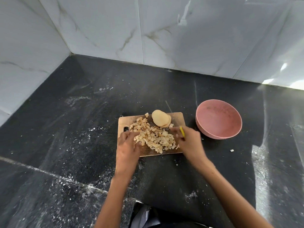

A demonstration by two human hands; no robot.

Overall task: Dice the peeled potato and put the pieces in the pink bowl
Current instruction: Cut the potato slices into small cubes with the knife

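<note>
Spreading across the whole scene was a black stone counter (65, 129), dusted with pale specks and backed by white marble wall tiles (181, 33). On it, near the middle, lay a wooden cutting board (122, 121) with a slot handle at its left end. The left hand (127, 146) rested at the board's left side, fingers relaxed and reaching toward the heap, gripping nothing, with its fingertips at the left edge of a pile of diced potato (154, 137). That pile covered the board's centre and near half. At the far edge of the board, just behind the dice, sat a few uncut round potato slices (160, 119), stacked and leaning on each other. To the right of the pile, the right hand (187, 139) was blurred; its fingers were curled around a thin yellow object (182, 131), and what that object was could not be told. Further right, just beside the board but off it, stood the pink bowl (218, 119), upright on the counter, holding no visible pieces. One stray potato bit (232, 150) lay on the counter nearer than the bowl.
</note>
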